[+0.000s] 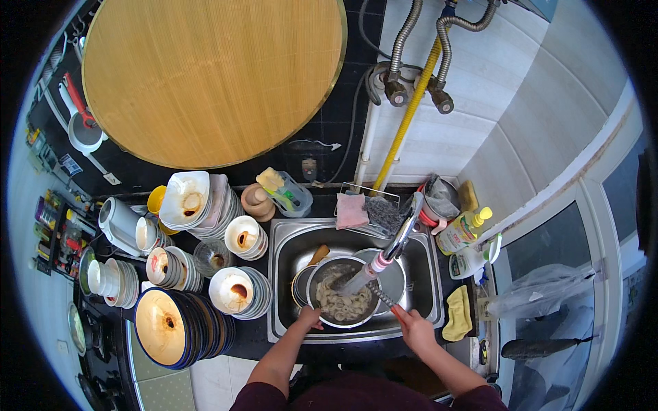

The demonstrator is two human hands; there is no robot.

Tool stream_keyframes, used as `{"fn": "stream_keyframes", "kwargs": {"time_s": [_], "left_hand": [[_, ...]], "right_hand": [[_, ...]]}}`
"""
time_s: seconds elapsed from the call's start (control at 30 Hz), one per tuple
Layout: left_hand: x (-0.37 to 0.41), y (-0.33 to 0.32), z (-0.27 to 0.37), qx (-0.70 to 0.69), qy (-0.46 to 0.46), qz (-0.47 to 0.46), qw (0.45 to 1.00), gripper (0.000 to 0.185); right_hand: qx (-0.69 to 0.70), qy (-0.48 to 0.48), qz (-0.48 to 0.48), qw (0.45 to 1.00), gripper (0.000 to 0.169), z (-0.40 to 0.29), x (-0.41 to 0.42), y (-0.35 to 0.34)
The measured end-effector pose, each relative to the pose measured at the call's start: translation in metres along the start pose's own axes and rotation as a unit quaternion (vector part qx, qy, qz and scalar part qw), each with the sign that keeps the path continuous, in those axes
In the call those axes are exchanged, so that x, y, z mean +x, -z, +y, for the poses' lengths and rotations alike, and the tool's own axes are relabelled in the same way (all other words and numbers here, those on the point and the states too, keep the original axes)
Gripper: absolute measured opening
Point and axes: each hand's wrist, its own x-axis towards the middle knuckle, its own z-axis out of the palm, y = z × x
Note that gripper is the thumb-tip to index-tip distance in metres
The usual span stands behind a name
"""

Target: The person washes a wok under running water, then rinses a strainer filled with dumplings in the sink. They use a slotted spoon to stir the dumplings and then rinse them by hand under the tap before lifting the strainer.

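In the stainless steel sink [274, 287] stands a round metal pot [354, 322] holding water and pale, ring-like pieces of food [342, 305]. My left hand [311, 317] grips the pot's near-left rim. A utensil with a red handle [398, 312] is in the grasp of my right hand [419, 331]; its dark ridged shaft slants into the pot, and its head cannot be made out. Water streams from the faucet [406, 231] through a pink-collared nozzle [379, 263] into the pot. A lid or shallow pan [391, 287] lies behind the pot, partly hidden.
Stacks of soiled white bowls [231, 290] and large blue-rimmed bowls [160, 329] crowd the left counter. A wire rack with a pink sponge [352, 210] spans the sink's back edge. Detergent bottles [457, 234] and a yellow cloth [456, 313] lie right.
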Motion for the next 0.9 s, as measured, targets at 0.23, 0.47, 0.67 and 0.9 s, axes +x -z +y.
{"fn": "stream_keyframes", "kwargs": {"time_s": [0.23, 0.47, 0.67, 0.9], "left_hand": [[0.001, 0.004, -0.001, 0.002, -0.009, -0.013, 1.000, 0.020], [-0.005, 0.000, 0.006, 0.009, 0.003, 0.016, 1.000, 0.021], [-0.013, 0.002, 0.014, 0.034, -0.014, -0.016, 0.999, 0.022], [0.007, 0.006, -0.005, 0.002, -0.017, -0.027, 0.999, 0.024]], "right_hand": [[-0.009, 0.036, -0.033, 0.999, 0.032, -0.002, 0.004, -0.007], [0.135, -0.042, -0.083, 0.986, 0.029, 0.004, -0.016, 0.043], [0.190, -0.138, -0.141, 0.962, 0.031, 0.007, 0.007, -0.009], [0.346, -0.188, -0.136, 0.909, 0.030, 0.007, 0.000, -0.006]]}}
